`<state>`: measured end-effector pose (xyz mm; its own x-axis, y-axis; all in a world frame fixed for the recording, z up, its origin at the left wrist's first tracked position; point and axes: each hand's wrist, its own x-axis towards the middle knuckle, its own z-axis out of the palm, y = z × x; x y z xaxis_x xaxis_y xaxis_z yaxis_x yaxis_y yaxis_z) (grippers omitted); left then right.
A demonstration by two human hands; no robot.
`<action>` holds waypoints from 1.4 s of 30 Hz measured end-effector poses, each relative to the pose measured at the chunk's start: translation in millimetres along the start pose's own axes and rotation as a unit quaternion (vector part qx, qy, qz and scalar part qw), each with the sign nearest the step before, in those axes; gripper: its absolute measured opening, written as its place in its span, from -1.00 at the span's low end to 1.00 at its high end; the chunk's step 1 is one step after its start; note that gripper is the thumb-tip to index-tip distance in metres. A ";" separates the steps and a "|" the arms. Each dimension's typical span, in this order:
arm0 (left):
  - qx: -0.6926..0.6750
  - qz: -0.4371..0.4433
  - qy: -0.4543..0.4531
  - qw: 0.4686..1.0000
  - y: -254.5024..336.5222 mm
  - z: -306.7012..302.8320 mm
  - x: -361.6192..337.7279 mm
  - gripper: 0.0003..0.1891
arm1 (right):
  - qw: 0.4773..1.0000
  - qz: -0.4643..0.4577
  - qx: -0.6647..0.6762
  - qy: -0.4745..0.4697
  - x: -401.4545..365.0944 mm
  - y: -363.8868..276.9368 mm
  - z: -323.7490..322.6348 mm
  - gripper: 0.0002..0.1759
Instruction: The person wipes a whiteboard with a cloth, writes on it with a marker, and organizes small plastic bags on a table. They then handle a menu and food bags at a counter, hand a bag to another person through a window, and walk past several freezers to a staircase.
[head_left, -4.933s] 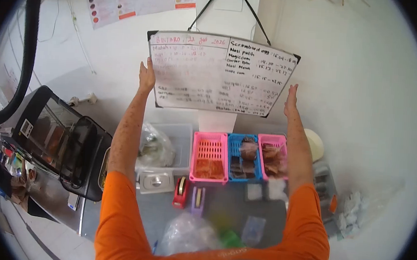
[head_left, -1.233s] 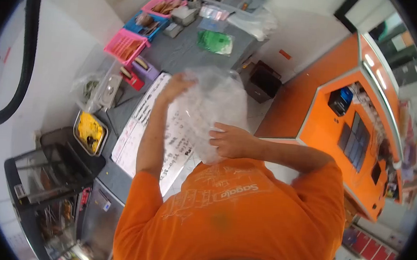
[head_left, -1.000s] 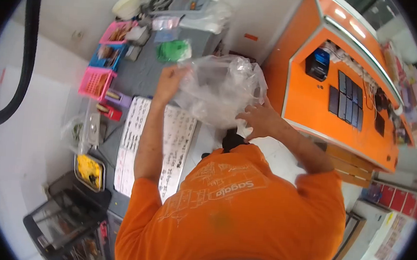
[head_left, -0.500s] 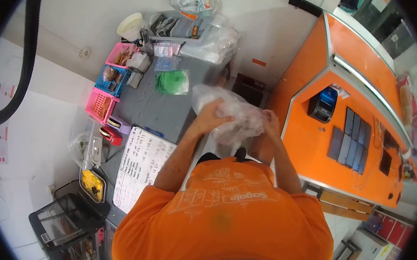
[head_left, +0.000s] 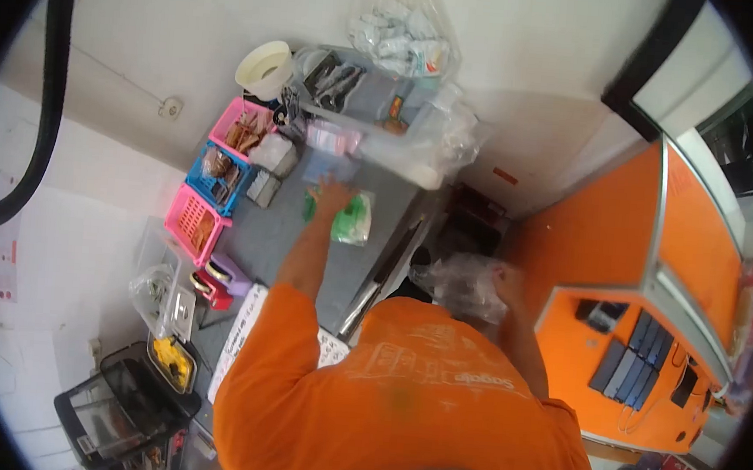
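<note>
My left hand (head_left: 334,199) is stretched over the grey table, its fingers spread at the upper left edge of a green packet in clear plastic (head_left: 351,219). Whether it presses on the packet or hovers just above is hard to tell. Just beyond the fingertips lie a pale blue packet (head_left: 327,165) and a pink-and-white packet (head_left: 334,138). Down at the right, my right hand (head_left: 506,284) is closed on a crumpled clear plastic bag (head_left: 460,283), which hangs beside the table edge. The hand is slightly blurred.
Pink (head_left: 192,219) and blue baskets (head_left: 196,173) line the table's left side, near tape dispensers (head_left: 212,290). A grey bin (head_left: 377,95) of tools stands at the back. Papers (head_left: 242,326) lie near my left arm. An orange counter (head_left: 573,354) stands right.
My left hand has let go of the plastic bag and reached left to the green packet. My right hand has lowered the bag beside the table. The view has shifted.
</note>
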<state>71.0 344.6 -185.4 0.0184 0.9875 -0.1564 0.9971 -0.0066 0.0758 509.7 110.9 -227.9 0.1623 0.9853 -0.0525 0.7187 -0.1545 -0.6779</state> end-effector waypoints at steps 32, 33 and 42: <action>-0.206 0.239 0.081 0.945 181.9 -29.9 234.0 -0.40 | 0.969 0.223 -0.020 0.106 9.6 -10.5 16.8 -0.42; -0.156 0.215 0.094 0.960 178.5 -30.0 230.5 -0.40 | 0.958 0.264 -0.055 0.100 15.8 -4.1 19.4 -0.47; -0.441 0.364 0.054 0.819 216.4 -66.7 44.9 -0.30 | 0.865 0.254 0.381 0.204 71.4 -58.3 -91.2 -0.74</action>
<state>282.7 398.0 -110.3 0.5297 0.7812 0.3304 0.2831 -0.5300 0.7994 541.0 183.7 -125.2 0.6641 0.6720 -0.3278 -0.1446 -0.3147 -0.9381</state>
